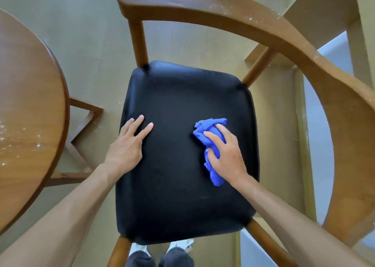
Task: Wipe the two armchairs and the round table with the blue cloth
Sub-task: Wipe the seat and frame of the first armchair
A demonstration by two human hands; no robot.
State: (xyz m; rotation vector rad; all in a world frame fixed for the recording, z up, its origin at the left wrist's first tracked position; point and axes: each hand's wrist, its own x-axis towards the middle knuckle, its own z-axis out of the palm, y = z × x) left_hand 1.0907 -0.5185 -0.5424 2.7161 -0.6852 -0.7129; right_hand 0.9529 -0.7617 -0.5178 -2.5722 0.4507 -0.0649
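So the armchair (182, 155) sits right of the tabletop (30, 104). Left hand (125, 147) rests flat on the seat's left side, right hand (227, 155) on the cloth (205, 128) on its right side.

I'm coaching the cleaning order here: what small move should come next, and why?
Probably sweep the blue cloth leftward across the black seat. The right hand presses it on the seat's right side, while the left hand rests flat on the left, so it should lift clear first.
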